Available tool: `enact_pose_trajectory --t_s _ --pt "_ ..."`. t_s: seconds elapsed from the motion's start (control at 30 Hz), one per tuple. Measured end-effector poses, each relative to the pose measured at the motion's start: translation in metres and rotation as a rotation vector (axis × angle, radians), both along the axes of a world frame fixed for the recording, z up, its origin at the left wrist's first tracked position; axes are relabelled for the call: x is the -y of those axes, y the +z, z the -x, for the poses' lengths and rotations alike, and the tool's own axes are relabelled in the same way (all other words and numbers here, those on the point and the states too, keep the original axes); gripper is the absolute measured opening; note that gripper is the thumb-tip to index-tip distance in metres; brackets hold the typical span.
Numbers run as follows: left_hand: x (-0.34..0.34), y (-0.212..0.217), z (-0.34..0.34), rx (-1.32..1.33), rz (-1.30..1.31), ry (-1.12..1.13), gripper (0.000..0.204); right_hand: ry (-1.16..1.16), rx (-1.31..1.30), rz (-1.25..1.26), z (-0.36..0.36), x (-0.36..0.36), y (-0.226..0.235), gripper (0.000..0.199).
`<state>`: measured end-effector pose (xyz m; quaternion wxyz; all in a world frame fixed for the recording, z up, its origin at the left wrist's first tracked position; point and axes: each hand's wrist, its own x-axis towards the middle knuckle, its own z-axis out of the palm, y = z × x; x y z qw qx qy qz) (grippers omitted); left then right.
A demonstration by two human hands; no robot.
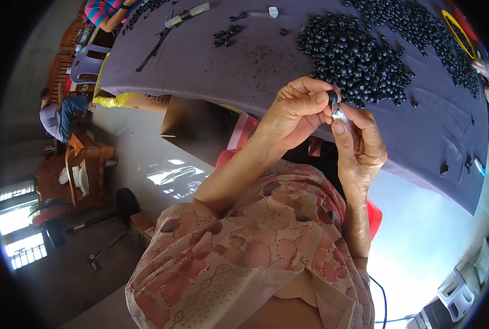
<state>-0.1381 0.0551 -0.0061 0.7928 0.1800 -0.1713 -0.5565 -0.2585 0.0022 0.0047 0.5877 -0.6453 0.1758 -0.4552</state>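
Observation:
My left hand (pixel 295 109) pinches a small round black piece (pixel 333 97) between thumb and fingertips. In my right hand (pixel 362 141) is a short tool with a silvery-white wrapped grip (pixel 339 115). Its tip meets the black piece, but the fingers hide the exact contact. Both hands are raised close together above the near edge of the table. Just beyond them lies a large pile of similar glossy black pieces (pixel 354 57), some showing a pale spot or hole.
A purple-grey cloth (pixel 200 66) covers the table. On it lie a smaller cluster of black pieces (pixel 226 36), a stick-like tool (pixel 170 33) and a yellow-rimmed tray (pixel 457 34). Other people's hands (pixel 481 68) show at the right. A cardboard box (pixel 192 129) stands below the table.

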Motion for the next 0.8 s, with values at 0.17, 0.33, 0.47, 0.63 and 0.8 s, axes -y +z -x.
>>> enact_pose_trajectory --t_s 0.17,0.33,0.47,0.63,0.8 --pt "-0.0006 0.0014 -0.0001 0.081 0.004 0.042 0.011 0.039 0.001 -0.066 0.0009 -0.0025 0.0025 0.02" --pt "-0.002 0.0039 -0.0011 0.239 0.003 0.111 0.014 0.091 0.008 -0.063 0.0012 0.0009 0.0039 0.021" --pt "-0.0028 0.0041 -0.0003 0.318 0.031 0.184 0.014 0.122 0.08 -0.115 0.0008 0.0 0.0055 0.022" --pt "-0.0031 0.0033 -0.0017 0.317 0.031 0.183 0.014 0.132 0.119 -0.172 -0.003 -0.0032 0.0034 0.022" --pt "-0.0042 0.0014 -0.0026 0.316 0.027 0.176 0.014 0.122 0.101 -0.231 -0.0055 -0.0045 0.0017 0.021"
